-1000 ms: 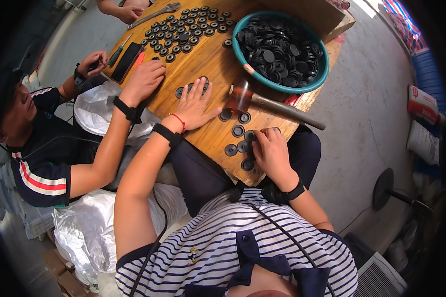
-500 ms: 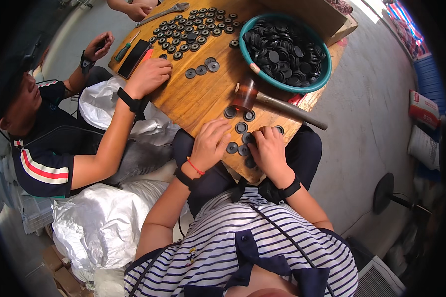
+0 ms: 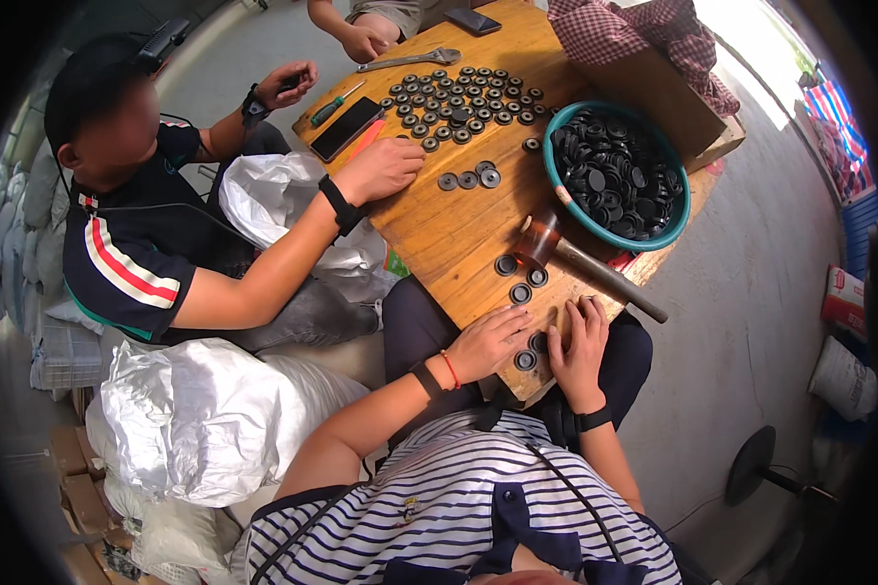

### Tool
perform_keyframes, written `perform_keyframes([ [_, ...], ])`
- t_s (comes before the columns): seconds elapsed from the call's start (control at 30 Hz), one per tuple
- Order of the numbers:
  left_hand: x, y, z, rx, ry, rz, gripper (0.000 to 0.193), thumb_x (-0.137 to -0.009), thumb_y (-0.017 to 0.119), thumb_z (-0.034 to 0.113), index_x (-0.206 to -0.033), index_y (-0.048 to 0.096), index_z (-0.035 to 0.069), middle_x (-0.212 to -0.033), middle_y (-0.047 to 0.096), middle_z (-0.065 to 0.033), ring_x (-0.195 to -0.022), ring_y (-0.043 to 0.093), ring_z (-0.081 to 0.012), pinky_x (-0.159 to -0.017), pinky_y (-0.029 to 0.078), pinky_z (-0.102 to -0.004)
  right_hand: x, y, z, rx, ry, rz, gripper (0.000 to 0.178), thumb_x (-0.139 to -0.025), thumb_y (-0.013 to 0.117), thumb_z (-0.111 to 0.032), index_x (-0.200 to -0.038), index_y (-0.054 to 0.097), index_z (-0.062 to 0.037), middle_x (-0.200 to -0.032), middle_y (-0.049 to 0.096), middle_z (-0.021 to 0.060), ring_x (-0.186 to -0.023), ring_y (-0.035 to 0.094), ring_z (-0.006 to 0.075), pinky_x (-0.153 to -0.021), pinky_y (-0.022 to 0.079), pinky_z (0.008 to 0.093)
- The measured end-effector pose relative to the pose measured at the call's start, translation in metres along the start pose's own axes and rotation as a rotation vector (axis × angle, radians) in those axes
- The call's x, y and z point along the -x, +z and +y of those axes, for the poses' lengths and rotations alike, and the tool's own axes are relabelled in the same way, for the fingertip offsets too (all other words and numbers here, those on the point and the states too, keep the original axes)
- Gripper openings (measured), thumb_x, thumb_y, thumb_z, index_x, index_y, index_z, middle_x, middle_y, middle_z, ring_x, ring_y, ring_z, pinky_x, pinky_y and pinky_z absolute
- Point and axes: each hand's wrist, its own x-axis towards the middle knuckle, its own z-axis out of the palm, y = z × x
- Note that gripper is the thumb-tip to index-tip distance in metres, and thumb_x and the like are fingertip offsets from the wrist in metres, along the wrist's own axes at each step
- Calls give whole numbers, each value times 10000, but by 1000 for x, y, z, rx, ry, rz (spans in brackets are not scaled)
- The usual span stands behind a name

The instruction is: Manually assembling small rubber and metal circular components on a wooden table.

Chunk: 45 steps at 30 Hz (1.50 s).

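Observation:
My left hand (image 3: 496, 341) lies on the near corner of the wooden table, its fingers stretched out and partly covering the small black discs there. Beside it, my right hand (image 3: 579, 349) rests with fingers spread, next to a ringed black disc (image 3: 525, 361); its fingers hide part of another. Just beyond my fingertips sit more discs, one of them a round black disc (image 3: 520, 292). A mallet (image 3: 595, 271) with a reddish-brown head and dark handle lies past them, touched by neither hand.
A teal basin (image 3: 681, 219) heaped with black discs stands at the right. Several ringed discs (image 3: 458, 102) cover the far table, near an adjustable wrench (image 3: 415, 60), a screwdriver (image 3: 337, 103) and a phone (image 3: 346, 129). At left a co-worker's hand (image 3: 385, 168) rests on the table; another person's hand (image 3: 366, 44) is beyond.
The whole view has shifted, so the table and basin appear farther right and lower. My right hand's fingers are now more stretched out over the discs. The mallet keeps its place on the table.

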Motion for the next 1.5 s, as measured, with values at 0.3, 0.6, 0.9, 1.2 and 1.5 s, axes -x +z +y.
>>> perform_keyframes([
  [0.3, -4, -44, -75, -93, -151, 12, 315, -893, 582, 72, -1191, 581, -30, -1326, 515, -200, -1315, 425, -349, -1108, 348, -442, -13, 15, 10, 28, 16, -8, 450, -843, 621, -211, -1233, 556, 4, -1375, 463, 199, -1361, 339, 383, -1122, 248, 496],
  [0.6, -73, -50, -154, -129, -43, -141, 379, -939, 524, 98, -1299, 504, -18, -1437, 407, -202, -1395, 313, -350, -1146, 280, -433, -10, 14, 14, -22, 44, 15, 368, -836, 585, -177, -1157, 604, 2, -1335, 513, 190, -1342, 371, 374, -1115, 249, 493],
  [0.9, -89, -54, -152, -371, -153, 7, 389, -977, 494, 231, -1275, 543, -15, -1473, 358, -223, -1414, 270, -360, -1149, 255, -453, -11, 16, 11, -48, 5, 56, 336, -848, 576, -151, -1142, 605, 10, -1315, 528, 192, -1321, 387, 387, -1100, 265, 486],
  [1.2, -39, -2, -27, -81, -340, -102, 560, -969, 488, 398, -1345, 476, -17, -1454, 342, -289, -1408, 253, -401, -1154, 211, -477, -10, 20, 16, 9, -41, 30, 397, -857, 591, -192, -1198, 570, 12, -1351, 491, 199, -1337, 362, 390, -1110, 255, 496],
  [1.5, -16, 15, -5, -178, -216, -83, 548, -964, 496, 354, -1399, 440, 23, -1481, 343, -233, -1417, 267, -351, -1169, 190, -460, 6, 5, -2, 134, -225, -247, 777, -817, 630, -418, -1415, 382, 12, -1489, 331, 232, -1421, 243, 381, -1160, 128, 523],
])
